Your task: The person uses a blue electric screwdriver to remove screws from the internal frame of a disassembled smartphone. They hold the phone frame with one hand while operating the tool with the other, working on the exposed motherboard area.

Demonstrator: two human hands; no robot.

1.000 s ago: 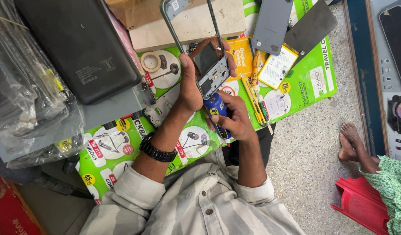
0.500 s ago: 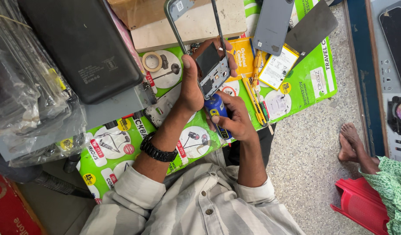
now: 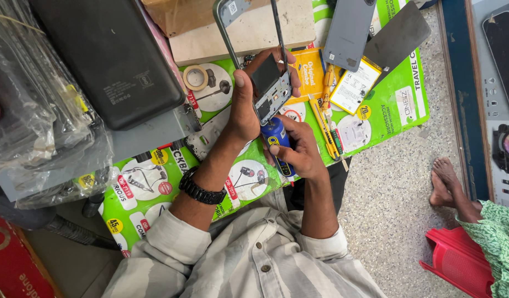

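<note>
Fingers of left hand (image 3: 244, 105) clamped on phone frame (image 3: 270, 83), right hand (image 3: 298, 150) gripping blue screwdriver (image 3: 277, 144) — tip seemingly touching frame.

Little has changed over the last second. The left hand (image 3: 244, 105) has tipped the opened phone frame (image 3: 270, 83) slightly, so its long metal rim, which crossed the wooden block (image 3: 249, 34) at a slant a second ago, now runs a touch more upright. The right hand (image 3: 298, 150) has shifted only a trace, its grip on the blue-handled screwdriver (image 3: 276, 139) unchanged, tip at the frame's lower edge.
</note>
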